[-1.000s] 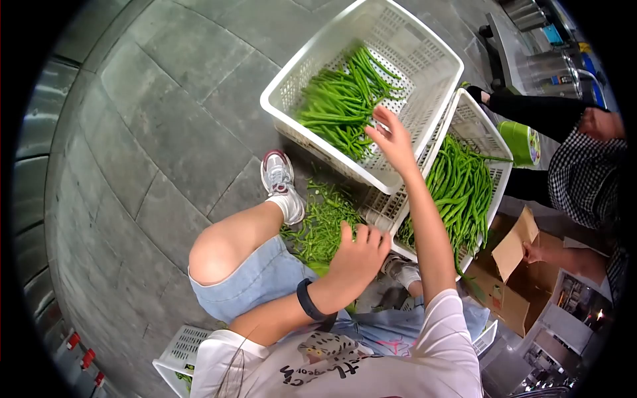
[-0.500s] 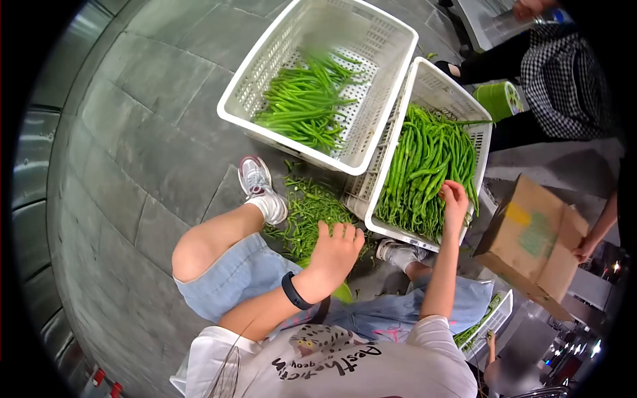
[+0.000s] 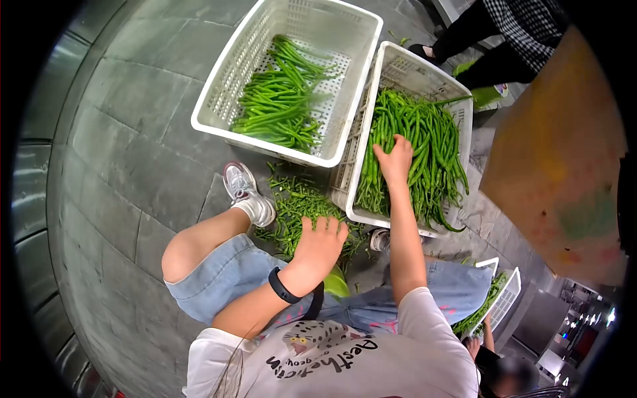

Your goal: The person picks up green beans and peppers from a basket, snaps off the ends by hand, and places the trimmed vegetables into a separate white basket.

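Observation:
My right hand [image 3: 396, 159] rests on a heap of long green chili peppers [image 3: 428, 142] in the right-hand white crate [image 3: 353, 189]. Its thumb and index finger are apart, and nothing shows between them. My left hand [image 3: 320, 247], with a black band on the wrist, hovers over green stem scraps [image 3: 292, 209] strewn on the floor between my feet. The left fingers are spread and slightly bent, and I see nothing in them. More green chili peppers [image 3: 275, 99] lie in the left-hand white crate [image 3: 212, 93], roughly lined up.
A large cardboard box [image 3: 557, 166] looms close on the right. Beyond the crates stands a person in dark trousers [image 3: 501, 63], near a green bucket [image 3: 488, 96]. At the lower right, another person's hands are at a white crate [image 3: 507, 298] of green vegetables.
My right hand has moved left and farther over the pepper heap, its fingers parting. The left hand stays much the same. The cardboard box has come nearer, and the view has shifted.

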A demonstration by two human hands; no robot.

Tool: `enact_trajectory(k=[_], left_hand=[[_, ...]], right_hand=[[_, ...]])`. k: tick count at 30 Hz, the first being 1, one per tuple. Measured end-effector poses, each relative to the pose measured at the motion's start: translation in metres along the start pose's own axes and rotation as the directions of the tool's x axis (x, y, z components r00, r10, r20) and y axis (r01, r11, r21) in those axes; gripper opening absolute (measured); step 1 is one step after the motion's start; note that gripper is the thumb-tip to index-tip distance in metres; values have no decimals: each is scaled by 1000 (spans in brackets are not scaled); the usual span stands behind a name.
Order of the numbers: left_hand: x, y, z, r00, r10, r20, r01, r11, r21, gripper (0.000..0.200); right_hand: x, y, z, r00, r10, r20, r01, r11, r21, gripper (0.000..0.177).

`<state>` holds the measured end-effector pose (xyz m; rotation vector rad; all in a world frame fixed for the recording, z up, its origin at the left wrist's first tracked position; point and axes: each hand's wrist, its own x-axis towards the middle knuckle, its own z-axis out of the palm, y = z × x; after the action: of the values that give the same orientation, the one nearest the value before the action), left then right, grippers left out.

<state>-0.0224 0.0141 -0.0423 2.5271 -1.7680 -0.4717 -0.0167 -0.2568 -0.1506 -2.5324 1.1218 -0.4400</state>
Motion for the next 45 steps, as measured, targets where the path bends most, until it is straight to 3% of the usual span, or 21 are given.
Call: enact_trajectory(k=[1,6,10,14,17,18,19,20,21,22,23,25,33,39,45], left_hand=[[-1,0,1,1000,-1,-3,1,1000,-7,53],[-1,-2,-2,999,-12,-30,12,1000,-3,53],[-3,-2,-1,999,-7,-49,8,1000,21,52],[-5,-1,-2,1000,1,-22,-1,1000,-16,53],[-5,-3,-3,1000,-15,-28,14,999,-33,52],[-6,-4,-3,999,-25,-30,25,1000,-16,52],[-6,-5,-4,999,-34,-33,34,999,0,52],[-5,-4,-5,999,-40,-37,40,999,16,51],[-4,-4,-5,998,-40,-45,41,999,13,51],[-5,-4,-4,998,-38,-53,38,999,13,51],[-6,-4,-2,998,-34,-61,35,999,13,50],[-5,-4,-3,997,-11,-83,11,1000,2,50],[4,1,-3,981,91,-169,-106,991,-79,42],[5,-4,9,989,91,-120,-96,995,-34,38],[6,-5,14,988,71,-136,-75,997,-24,39]], right_hand=[[-6,-4,1,999,-45,6,46,990,-130,50],[-38,-8,-4,972,-193,134,215,960,-178,59],[-58,-11,3,969,-113,220,187,915,-357,54],[-52,-14,13,991,-16,133,50,966,-253,52],[-38,6,4,959,185,216,-171,982,-83,48],[-32,26,3,957,144,253,-126,988,-85,48],[-29,35,-1,976,91,199,-99,995,30,46],[-25,47,-10,895,254,367,-363,893,265,55],[-22,32,-41,759,341,554,-610,671,423,64],[-25,14,-66,745,336,576,-657,519,547,50],[-21,19,-82,690,250,679,-698,476,535,32],[-30,11,-112,650,219,728,-753,318,576,18],[-62,30,-183,637,-107,764,-757,-274,593,25],[-39,36,-204,708,-127,695,-673,-420,609,26],[-3,12,-252,685,-208,698,-710,-409,574,30]])
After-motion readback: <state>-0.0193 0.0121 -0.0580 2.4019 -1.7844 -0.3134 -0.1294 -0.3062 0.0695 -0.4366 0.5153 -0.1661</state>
